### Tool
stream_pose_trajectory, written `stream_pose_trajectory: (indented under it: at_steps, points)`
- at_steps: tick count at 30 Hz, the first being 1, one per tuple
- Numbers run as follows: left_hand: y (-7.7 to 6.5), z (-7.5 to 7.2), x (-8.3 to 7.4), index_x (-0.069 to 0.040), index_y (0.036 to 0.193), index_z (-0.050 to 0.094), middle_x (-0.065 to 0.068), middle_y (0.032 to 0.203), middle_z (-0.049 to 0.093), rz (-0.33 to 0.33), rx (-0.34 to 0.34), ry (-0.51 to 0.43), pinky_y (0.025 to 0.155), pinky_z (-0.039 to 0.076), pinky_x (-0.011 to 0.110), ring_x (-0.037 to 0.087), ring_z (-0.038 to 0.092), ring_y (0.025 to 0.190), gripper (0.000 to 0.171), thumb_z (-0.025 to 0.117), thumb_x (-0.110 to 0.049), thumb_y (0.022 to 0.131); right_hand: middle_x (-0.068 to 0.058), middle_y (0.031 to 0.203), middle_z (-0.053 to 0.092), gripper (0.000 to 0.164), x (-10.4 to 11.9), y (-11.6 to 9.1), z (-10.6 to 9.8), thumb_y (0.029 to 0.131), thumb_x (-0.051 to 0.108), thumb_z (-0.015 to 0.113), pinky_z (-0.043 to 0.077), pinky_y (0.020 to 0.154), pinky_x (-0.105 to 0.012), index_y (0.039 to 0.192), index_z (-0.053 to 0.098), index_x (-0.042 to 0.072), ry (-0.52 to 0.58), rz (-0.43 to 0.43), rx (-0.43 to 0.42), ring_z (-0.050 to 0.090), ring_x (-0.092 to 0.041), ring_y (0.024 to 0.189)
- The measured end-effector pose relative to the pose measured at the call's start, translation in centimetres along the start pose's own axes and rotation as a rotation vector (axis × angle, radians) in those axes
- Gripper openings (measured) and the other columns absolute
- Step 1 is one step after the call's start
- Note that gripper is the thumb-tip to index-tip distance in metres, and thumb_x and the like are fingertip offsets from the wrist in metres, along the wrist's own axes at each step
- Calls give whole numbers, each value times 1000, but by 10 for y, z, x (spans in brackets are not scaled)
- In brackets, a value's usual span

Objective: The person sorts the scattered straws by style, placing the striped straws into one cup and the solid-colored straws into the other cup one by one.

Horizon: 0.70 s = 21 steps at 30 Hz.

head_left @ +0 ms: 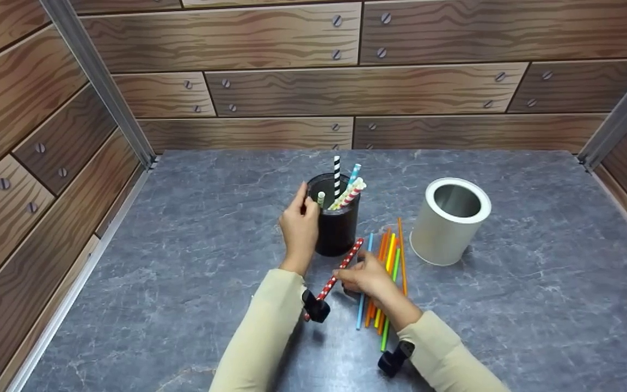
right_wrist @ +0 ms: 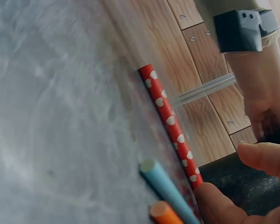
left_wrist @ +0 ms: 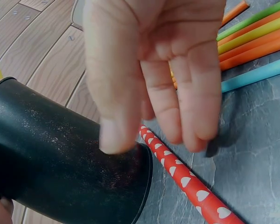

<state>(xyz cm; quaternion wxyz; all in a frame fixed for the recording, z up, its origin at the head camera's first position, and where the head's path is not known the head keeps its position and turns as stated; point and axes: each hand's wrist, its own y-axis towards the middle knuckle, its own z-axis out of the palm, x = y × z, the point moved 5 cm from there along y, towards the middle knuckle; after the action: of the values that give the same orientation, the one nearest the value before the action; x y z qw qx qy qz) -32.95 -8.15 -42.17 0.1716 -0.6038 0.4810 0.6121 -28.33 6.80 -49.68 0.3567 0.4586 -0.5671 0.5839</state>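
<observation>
Cream fabric sleeves (head_left: 262, 329) at bottom, our left hand (head_left: 300, 231) grips a black cylindrical cup (head_left: 338, 234); seemingly at pickup, our right hand (head_left: 368, 276), fingers (right_wrist: 263, 156) parted, should pinch the red heart-patterned paper straw (right_wrist: 170, 121).

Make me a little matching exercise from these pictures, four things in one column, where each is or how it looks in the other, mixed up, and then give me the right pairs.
Things:
1. Black cup
2. Silvery can
3. Red straw
4. Left hand

Places and looks:
A. Printed with white hearts, close to the right hand
B. Touching the dark container
C. White-rimmed, standing to the right of the loose plain straws
D. Has patterned straws standing in it

Right pairs: 1-D, 2-C, 3-A, 4-B.
</observation>
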Motion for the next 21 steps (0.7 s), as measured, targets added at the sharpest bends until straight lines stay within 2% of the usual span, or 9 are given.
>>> stream_pose_trajectory:
  at_steps: [6, 11, 13, 15, 18, 21]
  points:
    - [0, 0, -1, -10, 120, 63, 12, 114, 63, 11, -5, -2, 63, 45, 28, 15, 50, 68, 39, 54, -10, 83, -8, 70, 57, 79, -2, 8, 2, 72, -2, 69, 55, 61, -31, 135, 24, -16, -22, 0, -12, 62, -14, 57]
    - [0, 0, 0, -10, 121, 62, 11, 113, 64, -5, 4, -6, 57, 39, 24, 13, 42, 60, 40, 54, -11, 82, -9, 71, 56, 65, 0, 18, 2, 69, -2, 72, 54, 57, -29, 125, 42, -9, -91, -18, -53, 61, -14, 54]
    - [0, 0, 0, -11, 122, 62, 11, 113, 64, -12, 7, -10, 54, 37, 24, 12, 38, 56, 40, 53, -11, 83, -11, 72, 58, 61, 0, 22, 2, 67, -2, 73, 54, 54, -29, 121, 44, -7, -114, -29, -66, 60, -14, 52]
    - [0, 0, 0, -11, 121, 62, 11, 113, 64, -12, 7, -9, 55, 38, 24, 12, 39, 57, 40, 53, -11, 83, -12, 74, 59, 61, 1, 24, 2, 66, -1, 73, 53, 52, -29, 120, 44, -5, -138, -40, -77, 59, -15, 50]
    - [0, 0, 0, -11, 121, 63, 11, 113, 65, -10, 6, -1, 59, 41, 25, 12, 44, 61, 39, 53, -11, 83, -12, 75, 57, 63, 2, 27, 1, 65, 2, 76, 51, 47, -29, 119, 44, -4, -206, -63, -103, 57, -15, 47]
    - [0, 0, 0, -11, 121, 63, 10, 113, 64, -11, 9, 3, 62, 42, 25, 13, 46, 63, 39, 53, -11, 83, -12, 72, 58, 61, 4, 30, 0, 64, 7, 78, 49, 44, -28, 115, 46, -4, -330, -94, -125, 54, -14, 43]
